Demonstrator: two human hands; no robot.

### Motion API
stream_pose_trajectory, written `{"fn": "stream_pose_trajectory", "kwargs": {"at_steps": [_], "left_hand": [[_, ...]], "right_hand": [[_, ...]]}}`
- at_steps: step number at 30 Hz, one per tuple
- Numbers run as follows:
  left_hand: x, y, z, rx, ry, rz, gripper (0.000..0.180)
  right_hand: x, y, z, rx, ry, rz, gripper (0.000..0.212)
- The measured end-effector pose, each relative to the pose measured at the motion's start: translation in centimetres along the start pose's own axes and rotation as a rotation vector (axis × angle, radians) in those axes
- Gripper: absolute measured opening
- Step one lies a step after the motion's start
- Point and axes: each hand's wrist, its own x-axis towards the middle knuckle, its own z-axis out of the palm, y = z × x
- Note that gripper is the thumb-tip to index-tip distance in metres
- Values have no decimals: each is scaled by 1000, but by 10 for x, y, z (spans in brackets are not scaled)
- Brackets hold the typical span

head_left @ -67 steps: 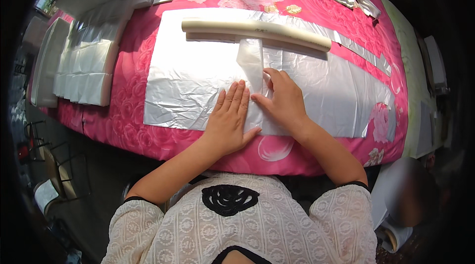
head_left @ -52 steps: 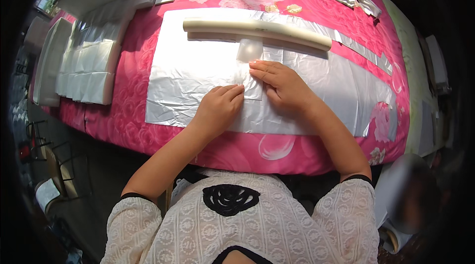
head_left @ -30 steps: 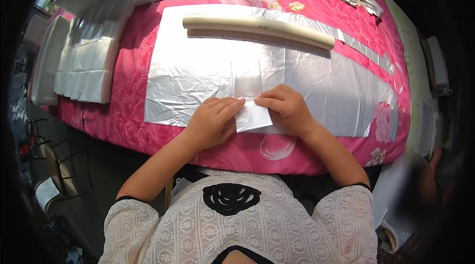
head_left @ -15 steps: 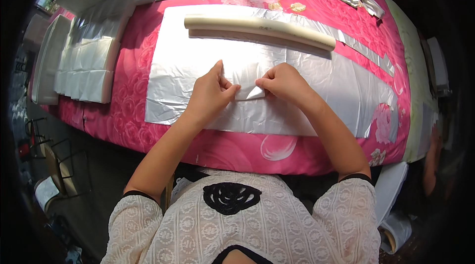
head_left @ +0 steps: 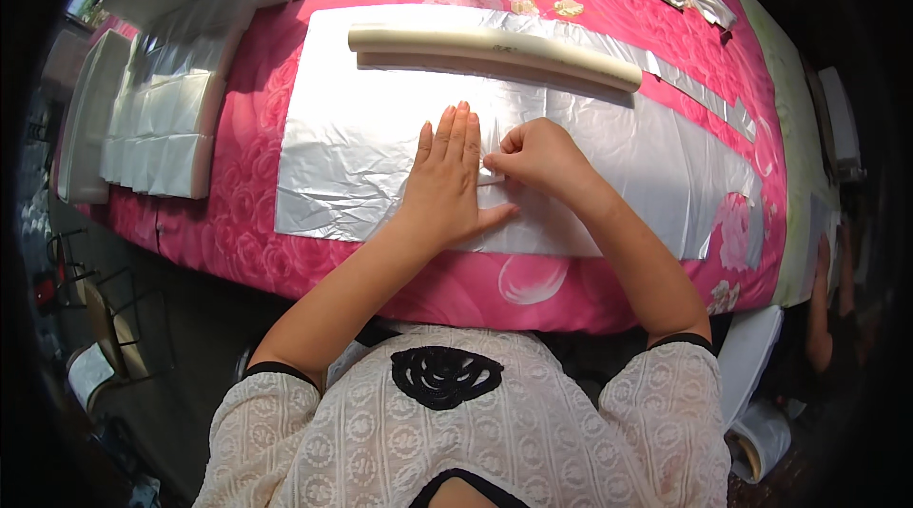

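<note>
On a pink floral cloth (head_left: 245,237), a crinkled silver sheet (head_left: 609,223) lies spread; small folded film piece (head_left: 491,179) rests on it, largely hidden at the left hand (head_left: 442,186). Left grip wide: palm down, fingers nearly together, thumb out to the right. Right hand (head_left: 547,158) just beside, grip narrow, thumb close to curled forefinger at the piece's right edge; cannot tell whether the edge is pinched. Pale tube (head_left: 495,44) lies along the sheet's far side. White packets (head_left: 157,161) stacked in rows off left. Another person's arms (head_left: 820,313) at far right
</note>
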Motion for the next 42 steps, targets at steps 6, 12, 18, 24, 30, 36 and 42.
{"fn": "stream_pose_trajectory", "kwargs": {"at_steps": [6, 12, 18, 24, 30, 36, 42], "left_hand": [[-4, -4, -2, -16, 24, 15, 105], [-58, -12, -38, -640, 163, -101, 68], [-171, -29, -74, -1367, -309, -841, 15], [-223, -40, -62, -1619, -305, -1279, 33], [-240, -48, -45, -1317, -206, -1115, 18], [-194, -58, -107, -663, -3, -596, 18], [-175, -99, -110, -477, 398, -469, 50]], "right_hand": [[-25, -8, -13, -438, 110, -117, 23], [-7, -3, 15, -504, 422, -741, 47], [11, -18, 71, -577, 269, -654, 72], [-45, -59, 159, -363, -93, -752, 71], [-58, -81, 181, -425, -302, -977, 48], [-12, -98, 138, -526, -449, -1152, 14], [78, -149, 59, -77, -184, -764, 8]]}}
